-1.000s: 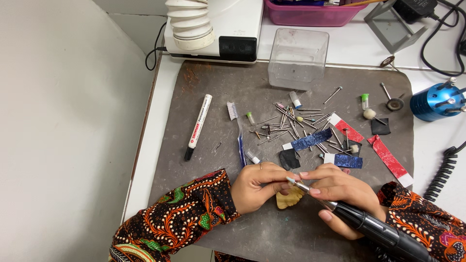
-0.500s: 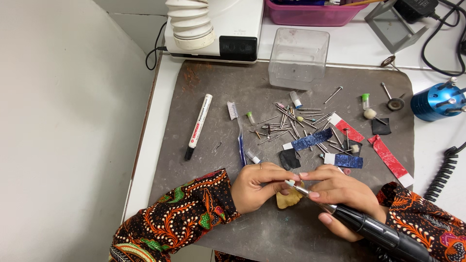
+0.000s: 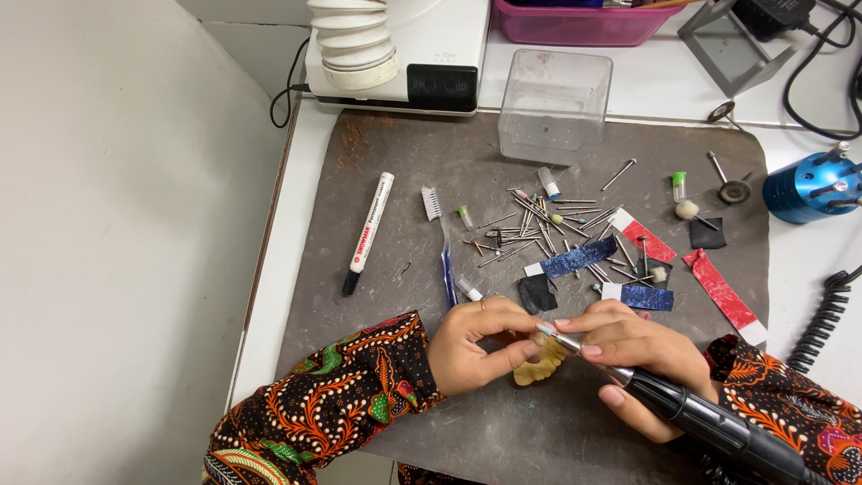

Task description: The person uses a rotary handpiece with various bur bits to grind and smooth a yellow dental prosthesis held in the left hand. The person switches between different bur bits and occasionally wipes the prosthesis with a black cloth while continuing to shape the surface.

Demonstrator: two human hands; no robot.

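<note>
My left hand [image 3: 480, 346] pinches the tip of a bit [image 3: 546, 330] at the front of a black rotary handpiece [image 3: 709, 424], which my right hand [image 3: 637, 359] grips like a pen. Under both hands lies a small tan piece with a scalloped edge [image 3: 537, 368], resting on the dark grey mat [image 3: 386, 269]. Both sleeves are patterned in orange and black.
Several loose metal burs [image 3: 539, 224] are scattered mid-mat with blue and red abrasive strips [image 3: 579, 258], a toothbrush [image 3: 442, 242] and a white marker [image 3: 368, 232]. A clear plastic box [image 3: 554, 106] stands at the back. A blue cylinder [image 3: 813, 187] and a coiled cord [image 3: 822, 314] are at right.
The hands have barely moved; my left fingers have shifted slightly on the bit at the handpiece's tip.
</note>
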